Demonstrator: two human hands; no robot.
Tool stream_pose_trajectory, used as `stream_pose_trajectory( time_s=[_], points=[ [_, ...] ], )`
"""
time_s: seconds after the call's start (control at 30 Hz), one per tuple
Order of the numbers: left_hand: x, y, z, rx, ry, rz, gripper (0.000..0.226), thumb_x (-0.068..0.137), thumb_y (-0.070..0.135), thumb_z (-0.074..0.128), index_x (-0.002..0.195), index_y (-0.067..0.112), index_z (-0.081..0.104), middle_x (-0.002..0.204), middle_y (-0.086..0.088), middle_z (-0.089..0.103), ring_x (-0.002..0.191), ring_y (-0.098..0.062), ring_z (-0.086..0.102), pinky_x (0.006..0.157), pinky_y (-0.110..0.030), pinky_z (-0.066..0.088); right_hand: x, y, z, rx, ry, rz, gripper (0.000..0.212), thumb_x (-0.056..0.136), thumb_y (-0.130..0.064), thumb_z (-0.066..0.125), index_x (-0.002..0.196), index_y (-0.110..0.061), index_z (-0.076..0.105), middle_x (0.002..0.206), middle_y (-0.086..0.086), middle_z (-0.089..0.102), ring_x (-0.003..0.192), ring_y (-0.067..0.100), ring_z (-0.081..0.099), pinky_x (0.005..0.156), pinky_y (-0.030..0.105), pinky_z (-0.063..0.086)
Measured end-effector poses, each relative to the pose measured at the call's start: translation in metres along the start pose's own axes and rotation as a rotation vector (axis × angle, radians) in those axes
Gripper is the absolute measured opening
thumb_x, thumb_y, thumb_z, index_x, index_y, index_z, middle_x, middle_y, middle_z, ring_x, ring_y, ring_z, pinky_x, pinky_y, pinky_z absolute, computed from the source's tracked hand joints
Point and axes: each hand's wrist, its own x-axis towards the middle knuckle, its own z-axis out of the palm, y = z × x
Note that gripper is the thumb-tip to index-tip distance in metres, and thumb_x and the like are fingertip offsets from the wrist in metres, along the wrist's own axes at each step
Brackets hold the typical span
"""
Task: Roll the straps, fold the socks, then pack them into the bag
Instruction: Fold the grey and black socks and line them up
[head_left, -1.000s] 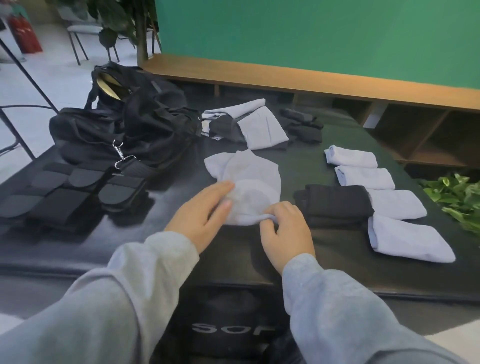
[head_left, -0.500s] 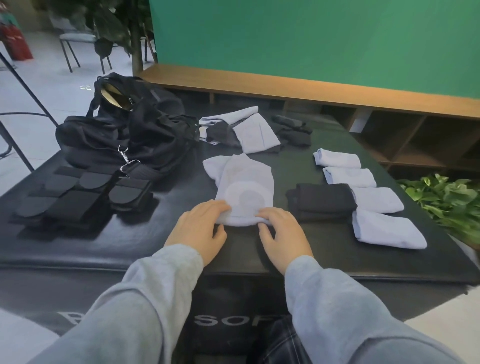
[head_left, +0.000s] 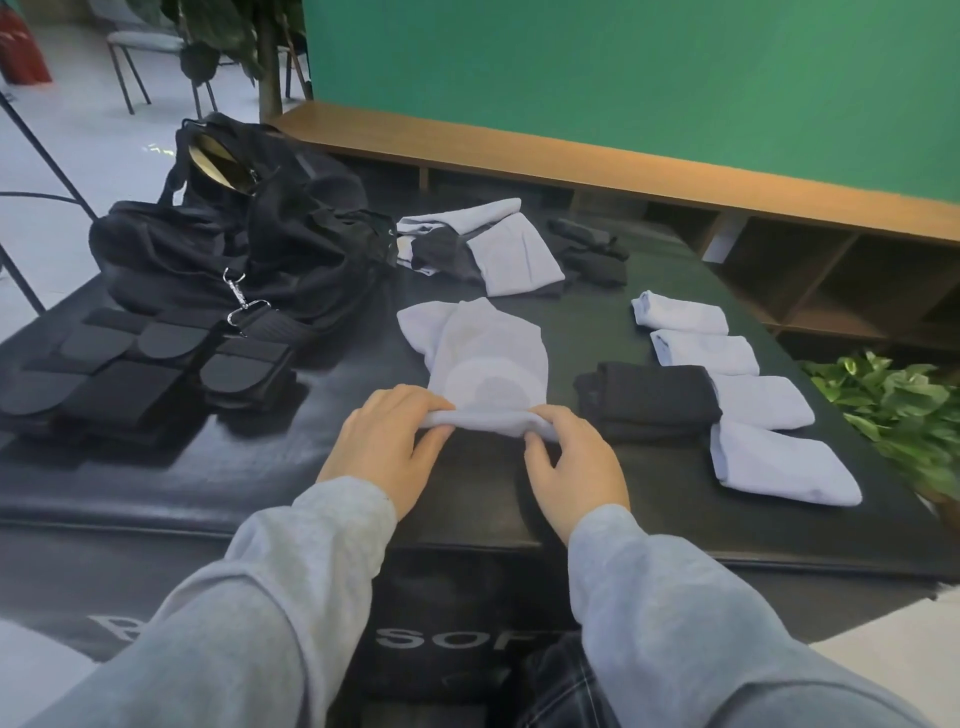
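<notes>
Green wall and a wooden bench stand behind a dark padded worktop, where the sock work is in hand. Near its front edge lies a pale sock, its near end turned up into a small roll. The left hand and right hand each pinch one end of that roll, fingers curled over the top and thumbs beneath.

Folded pale socks and a black pair sit just to the right, a loose heap of socks lies farther back, the bag stands open at left, and flat straps lie before it.

The likeliest trouble, I judge, is an uneven roll: if one hand leads, the sock will skew and the toe end bunch. The cloth is soft and may spring open once let go. A wide sweep of the right hand could also nudge the black pair, which lies close.
</notes>
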Motion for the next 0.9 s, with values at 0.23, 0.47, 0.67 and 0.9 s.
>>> stream_pose_trajectory(
  time_s=[0.23, 0.47, 0.67, 0.9],
  points=[
    [-0.003, 0.007, -0.004, -0.094, 0.015, -0.184, 0.019, 0.094, 0.037, 0.045, 0.111, 0.028, 0.045, 0.1, 0.003, 0.054, 0.095, -0.018, 0.051, 0.083, -0.034, 0.045, -0.002, 0.002, 0.001, 0.19, 0.039, 0.065, 0.02, 0.097, -0.031, 0.045, 0.116, -0.036, 0.046, 0.102, -0.011, 0.058, 0.095, 0.013, 0.056, 0.085, 0.03, 0.047],
    [-0.003, 0.008, -0.005, -0.071, 0.009, -0.203, 0.016, 0.096, 0.038, 0.039, 0.11, 0.029, 0.037, 0.09, 0.001, 0.051, 0.085, -0.02, 0.051, 0.075, -0.034, 0.045, -0.001, 0.003, 0.003, 0.163, 0.046, 0.059, 0.021, 0.098, -0.033, 0.044, 0.119, -0.034, 0.041, 0.09, -0.007, 0.057, 0.085, 0.016, 0.055, 0.075, 0.03, 0.044],
    [-0.006, 0.012, -0.007, -0.021, 0.005, -0.143, 0.019, 0.092, 0.037, 0.045, 0.111, 0.036, 0.039, 0.086, 0.006, 0.045, 0.085, -0.02, 0.049, 0.073, -0.031, 0.04, -0.002, 0.002, 0.003, 0.095, 0.073, -0.014, 0.017, 0.099, -0.024, 0.041, 0.111, -0.027, 0.053, 0.094, -0.015, 0.053, 0.089, 0.011, 0.051, 0.079, 0.023, 0.041],
    [-0.003, 0.005, 0.002, 0.14, 0.031, -0.016, 0.043, 0.081, 0.044, 0.059, 0.122, 0.037, 0.049, 0.121, 0.009, 0.036, 0.109, -0.013, 0.038, 0.095, -0.028, 0.033, 0.002, 0.003, 0.008, -0.009, 0.059, -0.056, 0.032, 0.092, -0.022, 0.051, 0.124, -0.026, 0.053, 0.122, -0.013, 0.048, 0.113, 0.008, 0.046, 0.087, 0.019, 0.037]
  ],
)
